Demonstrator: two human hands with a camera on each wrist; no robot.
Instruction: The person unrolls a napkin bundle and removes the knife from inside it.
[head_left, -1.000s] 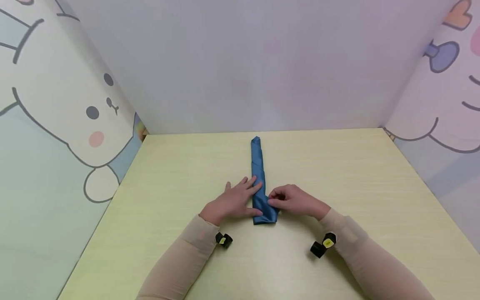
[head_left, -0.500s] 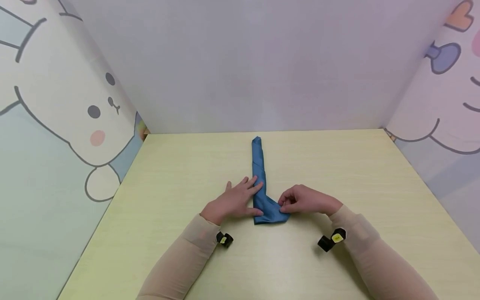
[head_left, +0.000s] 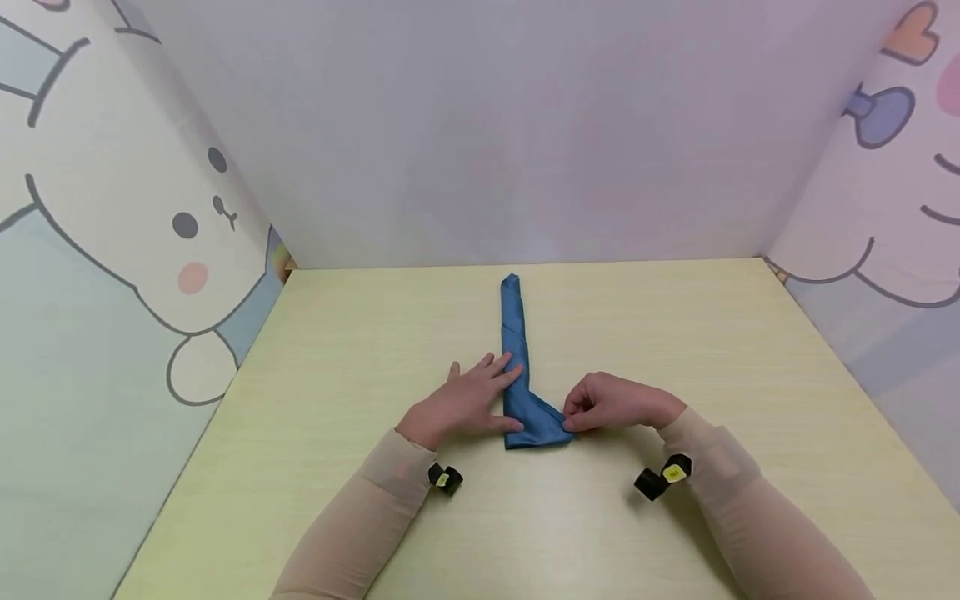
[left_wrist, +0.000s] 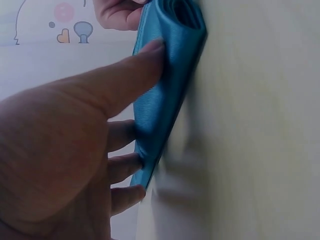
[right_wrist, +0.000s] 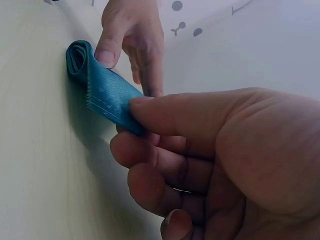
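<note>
A shiny blue satin cloth (head_left: 515, 333), rolled into a long narrow strip, lies lengthwise on the table, with a loose flap fanning to the right at its near end. My left hand (head_left: 467, 404) rests across it from the left, fingers spread and fairly straight, thumb near the close end. With thumb and fingertips my right hand (head_left: 611, 402) pinches the flap's outer corner. The right wrist view shows the cloth (right_wrist: 107, 95) with a coiled end and a stitched hem, its corner under my right thumb. Seen from the left wrist, my left thumb presses on the roll (left_wrist: 165, 85).
The pale wooden table (head_left: 712, 333) meets a plain whitish wall (head_left: 525, 133) at its back edge. Panels with cartoon drawings stand at the left (head_left: 135, 225) and right. Small black cameras (head_left: 663, 477) are strapped to both wrists.
My right hand has moved right and slightly nearer, drawing the flap's corner outward from the roll; it has barely moved in the last half second. My left hand stays in place.
</note>
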